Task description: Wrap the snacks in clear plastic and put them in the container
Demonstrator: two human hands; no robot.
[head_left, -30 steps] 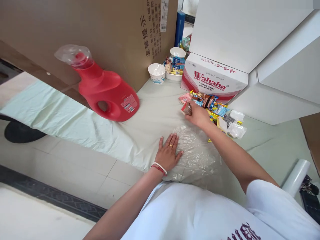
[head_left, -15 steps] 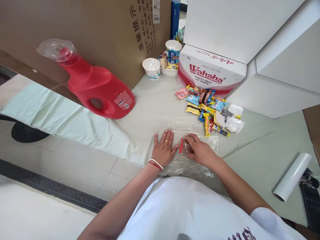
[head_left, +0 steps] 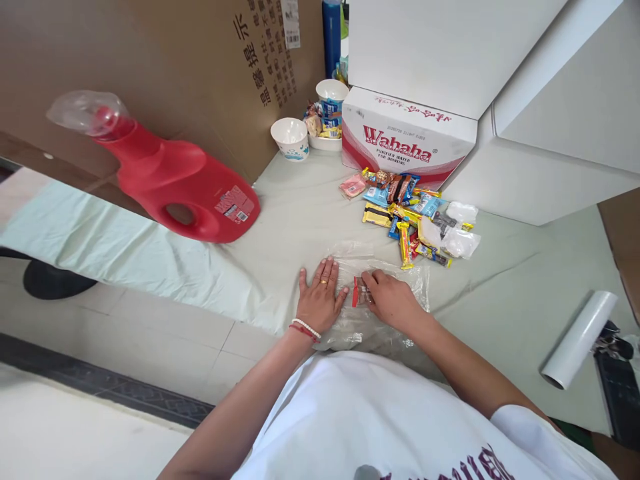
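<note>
A sheet of clear plastic film [head_left: 350, 251] lies spread on the cloth in front of me. My left hand [head_left: 320, 297] rests flat on its left part, fingers stretched out. Just to the right, my right hand [head_left: 393, 297] has its fingers closed on a small snack packet [head_left: 360, 293] with a brown middle and a red end. The packet is on or just above the film; which one I cannot tell, and its right side is hidden by the fingers. Beyond my hands lies a pile of wrapped snacks [head_left: 405, 217] in yellow, blue, pink and clear wrappers.
Behind the snacks stands a Wahaha carton [head_left: 400, 143]. A paper bowl [head_left: 290, 139] and a white dish of snacks [head_left: 325, 142] are to its left. The large red jug [head_left: 200, 183] stands at the left, and a roll of film [head_left: 580, 340] lies at the right.
The view has shifted slightly. My right fingers have drawn in closer around the snack packet, covering more of it; my left hand stays flat on the film.
</note>
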